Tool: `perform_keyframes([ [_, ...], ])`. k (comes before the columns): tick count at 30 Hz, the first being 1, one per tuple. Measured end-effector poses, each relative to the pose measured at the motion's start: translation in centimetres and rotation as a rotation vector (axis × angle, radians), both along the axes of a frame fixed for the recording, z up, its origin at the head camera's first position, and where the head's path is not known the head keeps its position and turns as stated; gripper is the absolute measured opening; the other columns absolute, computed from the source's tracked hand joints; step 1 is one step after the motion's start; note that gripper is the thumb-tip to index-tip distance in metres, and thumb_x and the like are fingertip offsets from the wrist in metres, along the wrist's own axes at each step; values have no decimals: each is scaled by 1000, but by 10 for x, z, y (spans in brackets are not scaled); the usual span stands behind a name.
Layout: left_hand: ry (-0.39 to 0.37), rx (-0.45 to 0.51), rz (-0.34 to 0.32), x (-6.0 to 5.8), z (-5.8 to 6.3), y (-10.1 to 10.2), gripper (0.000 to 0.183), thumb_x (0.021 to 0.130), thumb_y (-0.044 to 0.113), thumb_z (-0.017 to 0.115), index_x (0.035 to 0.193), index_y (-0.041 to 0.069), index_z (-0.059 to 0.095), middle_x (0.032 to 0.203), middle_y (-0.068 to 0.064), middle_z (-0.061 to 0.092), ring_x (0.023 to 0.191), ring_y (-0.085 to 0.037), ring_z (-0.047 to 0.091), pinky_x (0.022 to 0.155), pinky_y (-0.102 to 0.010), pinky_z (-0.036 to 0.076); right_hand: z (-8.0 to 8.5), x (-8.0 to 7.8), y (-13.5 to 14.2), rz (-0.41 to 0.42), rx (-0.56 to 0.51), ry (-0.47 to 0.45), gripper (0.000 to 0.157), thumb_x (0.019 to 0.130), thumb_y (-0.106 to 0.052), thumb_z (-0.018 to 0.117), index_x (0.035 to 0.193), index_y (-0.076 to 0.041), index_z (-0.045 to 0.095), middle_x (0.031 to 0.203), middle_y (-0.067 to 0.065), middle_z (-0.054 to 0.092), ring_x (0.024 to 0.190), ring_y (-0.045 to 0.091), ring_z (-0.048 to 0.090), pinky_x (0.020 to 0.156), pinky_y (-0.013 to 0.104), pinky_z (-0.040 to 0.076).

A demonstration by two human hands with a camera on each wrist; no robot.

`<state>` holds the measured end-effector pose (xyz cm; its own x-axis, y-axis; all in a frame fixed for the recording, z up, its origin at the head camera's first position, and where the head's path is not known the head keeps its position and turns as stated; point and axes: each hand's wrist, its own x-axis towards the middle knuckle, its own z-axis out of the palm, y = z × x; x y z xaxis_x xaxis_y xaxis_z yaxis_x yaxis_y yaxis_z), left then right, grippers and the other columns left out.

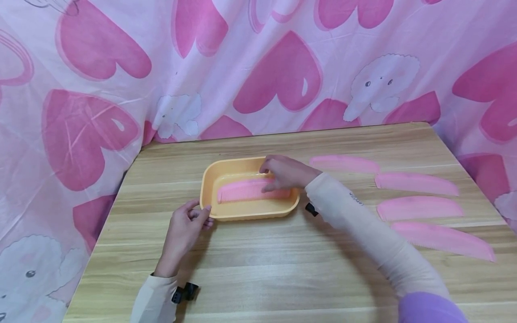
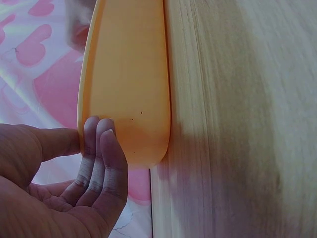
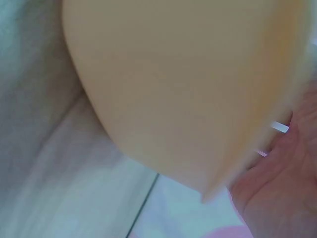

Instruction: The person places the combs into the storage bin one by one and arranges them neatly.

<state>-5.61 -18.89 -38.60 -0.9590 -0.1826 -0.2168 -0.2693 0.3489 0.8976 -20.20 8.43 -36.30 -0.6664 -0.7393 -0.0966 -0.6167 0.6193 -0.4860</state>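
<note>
A yellow-orange plastic tray stands on the table, with a pink comb lying in it. At the tray's near left corner my left hand pinches the rim. The left wrist view shows the thumb at the rim and the fingers along the outer wall. My right hand reaches over the tray's right side, thumb and fingers apart above the comb's right part, which it partly covers. In the right wrist view the blurred tray wall hides most of the hand.
Several more pink combs lie on the table's right side: one comb behind the right forearm, others farther right. The wooden table meets a pink heart-patterned curtain at its back edge.
</note>
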Motion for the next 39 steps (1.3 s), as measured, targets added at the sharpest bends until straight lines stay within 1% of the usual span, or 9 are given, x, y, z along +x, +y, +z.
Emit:
perform_keyframes([
  [6,3,-6,-2,0,0,0,48,102,14,62,142,-9,48,82,-11,73,71,-15,71,66,-24,61,13,-1,15,-15,-57,17,52,84,-28,86,123,2,69,123,14,65,112,30,61,100,39,52],
  [9,6,-8,-3,0,-1,0,47,102,14,62,141,-9,49,82,-11,73,72,-15,71,67,-24,61,19,-3,26,-47,-76,15,53,84,-29,85,124,1,68,125,12,64,114,31,60,100,41,51],
  [14,8,-7,-5,0,0,0,45,102,14,63,140,-7,51,82,-12,73,72,-16,71,67,-25,62,24,-6,54,-101,-98,26,50,85,-28,84,123,0,68,125,12,62,111,31,60,97,44,52],
  [20,6,-18,-5,0,1,1,45,102,16,62,140,-7,51,82,-12,73,72,-15,71,67,-24,61,21,-11,90,-183,-89,52,49,84,-25,84,122,2,69,126,17,62,114,35,61,98,50,51],
  [24,5,-12,-6,0,1,1,45,102,15,62,140,-7,51,83,-12,73,72,-15,71,67,-24,61,16,-13,114,-254,-52,15,51,85,-25,83,124,3,68,129,19,61,118,37,58,100,53,50],
  [27,7,-5,-6,0,1,1,45,102,15,63,140,-7,51,83,-12,73,73,-15,71,68,-25,62,13,-14,132,-287,-40,-14,51,86,-24,83,125,5,66,130,21,60,122,39,55,101,56,49],
  [31,16,-1,-7,1,0,1,46,102,14,63,141,-8,50,82,-12,73,73,-15,71,68,-25,62,7,-16,155,-306,-33,-11,53,84,-22,85,124,7,66,126,23,62,119,41,57,98,57,50],
  [35,21,-3,-9,1,0,1,46,102,13,63,140,-8,50,82,-14,73,72,-16,71,68,-25,62,-1,-19,177,-317,-16,17,53,82,-23,87,121,8,67,120,23,64,110,39,59,91,55,53],
  [39,22,-9,-12,1,0,1,45,102,13,62,140,-8,51,83,-14,73,72,-15,71,68,-25,62,-7,-22,197,-352,1,11,56,81,-24,88,121,8,67,119,23,64,110,39,59,92,55,52],
])
